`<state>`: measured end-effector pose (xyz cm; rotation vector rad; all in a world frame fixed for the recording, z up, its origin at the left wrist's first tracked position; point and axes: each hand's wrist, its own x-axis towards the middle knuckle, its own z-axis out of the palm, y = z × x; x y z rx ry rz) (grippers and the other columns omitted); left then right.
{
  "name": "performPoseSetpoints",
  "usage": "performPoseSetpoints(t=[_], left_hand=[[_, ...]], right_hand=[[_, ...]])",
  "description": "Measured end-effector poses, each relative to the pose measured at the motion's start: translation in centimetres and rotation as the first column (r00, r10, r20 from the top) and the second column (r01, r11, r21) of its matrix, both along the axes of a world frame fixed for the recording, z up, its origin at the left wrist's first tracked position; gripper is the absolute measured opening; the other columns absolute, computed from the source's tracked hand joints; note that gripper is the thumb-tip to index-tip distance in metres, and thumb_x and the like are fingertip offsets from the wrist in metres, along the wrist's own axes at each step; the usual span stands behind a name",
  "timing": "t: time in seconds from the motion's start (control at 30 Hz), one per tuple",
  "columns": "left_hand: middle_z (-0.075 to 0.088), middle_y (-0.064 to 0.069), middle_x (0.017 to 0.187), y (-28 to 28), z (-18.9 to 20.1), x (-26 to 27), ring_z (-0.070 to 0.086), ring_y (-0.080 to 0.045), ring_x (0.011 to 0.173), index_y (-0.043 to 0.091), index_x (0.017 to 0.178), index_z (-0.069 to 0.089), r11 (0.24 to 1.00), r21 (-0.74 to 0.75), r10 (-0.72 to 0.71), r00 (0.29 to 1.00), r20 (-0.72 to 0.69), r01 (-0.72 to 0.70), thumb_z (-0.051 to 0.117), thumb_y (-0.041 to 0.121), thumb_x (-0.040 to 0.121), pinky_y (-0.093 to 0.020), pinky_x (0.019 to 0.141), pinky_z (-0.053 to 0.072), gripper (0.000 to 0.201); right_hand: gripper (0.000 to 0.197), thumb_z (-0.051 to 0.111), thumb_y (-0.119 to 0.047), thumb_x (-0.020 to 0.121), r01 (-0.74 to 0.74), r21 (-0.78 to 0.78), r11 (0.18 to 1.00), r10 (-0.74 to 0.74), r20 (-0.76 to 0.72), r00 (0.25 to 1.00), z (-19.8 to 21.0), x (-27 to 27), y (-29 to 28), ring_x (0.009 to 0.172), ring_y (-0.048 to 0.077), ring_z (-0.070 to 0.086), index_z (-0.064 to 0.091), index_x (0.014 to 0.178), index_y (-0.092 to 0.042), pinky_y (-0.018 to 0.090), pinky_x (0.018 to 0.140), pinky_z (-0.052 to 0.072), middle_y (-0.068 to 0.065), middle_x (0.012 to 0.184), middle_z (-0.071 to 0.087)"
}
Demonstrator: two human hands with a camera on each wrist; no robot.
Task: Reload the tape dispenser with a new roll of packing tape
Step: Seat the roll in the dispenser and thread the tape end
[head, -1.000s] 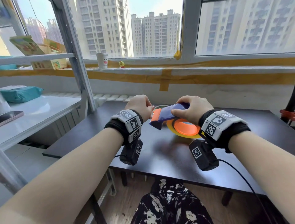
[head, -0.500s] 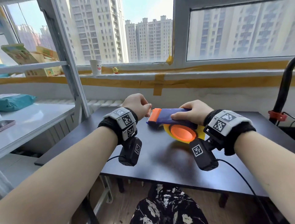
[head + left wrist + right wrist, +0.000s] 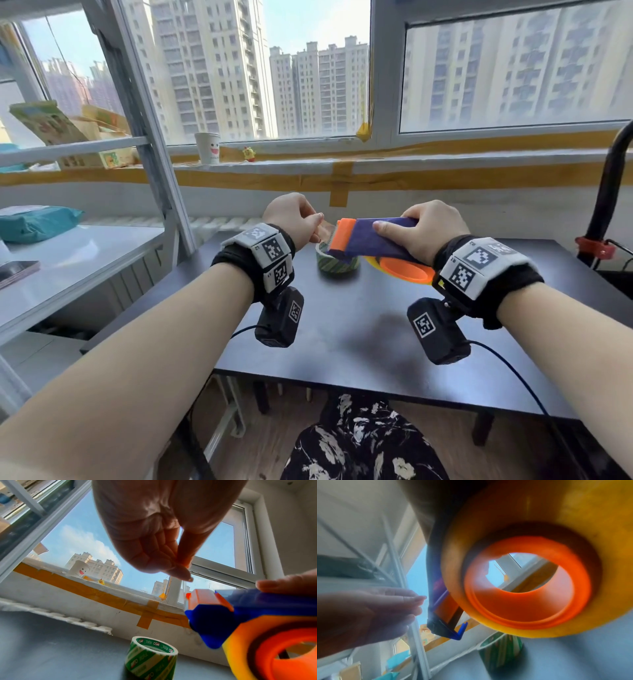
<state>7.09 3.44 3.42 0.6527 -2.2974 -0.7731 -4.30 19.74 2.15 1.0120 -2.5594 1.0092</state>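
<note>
My right hand (image 3: 428, 233) grips the blue and orange tape dispenser (image 3: 370, 236) from above and holds it tilted over the dark table (image 3: 359, 329). A yellow tape roll (image 3: 573, 513) sits on its orange hub (image 3: 406, 269). My left hand (image 3: 317, 222) is at the dispenser's orange blade end, thumb and fingers pinched on a thin clear tape end (image 3: 184, 588). A green-striped tape roll (image 3: 337, 269) stands on the table just under the blade end, also in the left wrist view (image 3: 150, 657).
A white side table (image 3: 68, 253) at the left carries a teal packet (image 3: 34, 224) and a phone (image 3: 15, 272). A paper cup (image 3: 208, 148) and a small yellow toy (image 3: 249, 154) stand on the windowsill. A black pole with a red clamp (image 3: 594, 248) rises at the right.
My right hand has lifted the dispenser off the table and tilted it, uncovering the green-striped roll. The left hand has stayed pinched at the orange blade end.
</note>
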Motion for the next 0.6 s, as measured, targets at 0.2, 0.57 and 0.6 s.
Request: performPoseSetpoints(t=[0.2, 0.57, 0.6], left_hand=[[0.069, -0.004, 0.074, 0.6, -0.2, -0.2, 0.069, -0.023, 0.084, 0.024, 0.067, 0.042, 0.993, -0.121, -0.001, 1.000, 0.001, 0.001, 0.054, 0.023, 0.091, -0.042, 0.085, 0.053, 0.027], [0.066, -0.013, 0.098, 1.1, -0.8, -0.4, 0.057, -0.028, 0.089, 0.009, 0.090, 0.054, 0.954, -0.298, 0.051, 0.999, 0.020, -0.042, 0.053, 0.021, 0.091, -0.027, 0.071, 0.037, 0.012], [0.067, -0.014, 0.098, 1.1, -0.8, -0.5, 0.058, -0.030, 0.092, 0.007, 0.093, 0.056, 0.954, -0.296, 0.052, 0.998, 0.020, -0.044, 0.052, 0.021, 0.091, -0.027, 0.072, 0.037, 0.015]], right_hand=[[0.042, 0.056, -0.055, 0.080, 0.025, 0.015, 1.000, -0.023, -0.100, 0.995, 0.8, 0.5, 0.1, 0.079, 0.022, 0.050, 0.070, 0.086, -0.016, 0.027, 0.070, 0.035, 0.002, 0.077, 0.059], [0.046, 0.051, -0.057, 0.082, 0.058, 0.089, 0.994, -0.035, -0.243, 0.969, 1.9, 1.4, -1.0, 0.099, 0.028, 0.060, 0.069, 0.096, -0.017, 0.027, 0.071, 0.037, 0.007, 0.099, 0.070], [0.046, 0.050, -0.057, 0.083, 0.063, 0.102, 0.993, -0.035, -0.257, 0.966, 2.0, 1.6, -1.1, 0.100, 0.028, 0.060, 0.069, 0.095, -0.017, 0.028, 0.071, 0.037, 0.007, 0.101, 0.070]])
